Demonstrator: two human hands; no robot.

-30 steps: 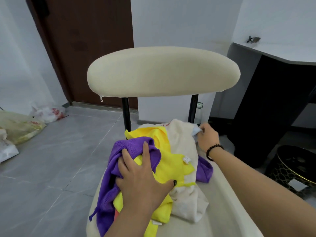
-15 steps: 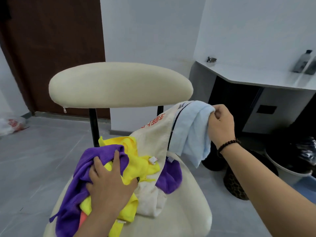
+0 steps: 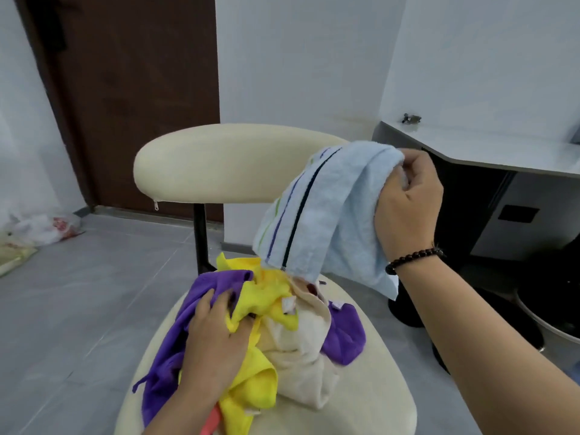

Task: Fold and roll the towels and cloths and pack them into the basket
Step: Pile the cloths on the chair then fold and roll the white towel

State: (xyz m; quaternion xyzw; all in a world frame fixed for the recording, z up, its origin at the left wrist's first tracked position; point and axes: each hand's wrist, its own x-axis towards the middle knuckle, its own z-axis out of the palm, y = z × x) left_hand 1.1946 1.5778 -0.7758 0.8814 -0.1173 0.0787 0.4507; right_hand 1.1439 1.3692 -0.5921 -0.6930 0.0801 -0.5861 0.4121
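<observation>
While the left hand [image 3: 213, 346] presses flat, fingers relaxed, on the heap of purple, yellow and cream cloths [image 3: 276, 328] on the cream padded chair [image 3: 376, 387], the right hand [image 3: 408, 205] holds its grip closed on a pale blue striped towel [image 3: 329, 215], hanging above the heap's far right.

the right hand [image 3: 408, 208] grips a light blue striped towel [image 3: 326, 215] lifted above the cream chair [image 3: 226, 164]. the left hand [image 3: 213, 343] presses on the heap on the seat: purple cloth [image 3: 175, 324], yellow cloth [image 3: 266, 296], cream towel [image 3: 307, 365].
</observation>
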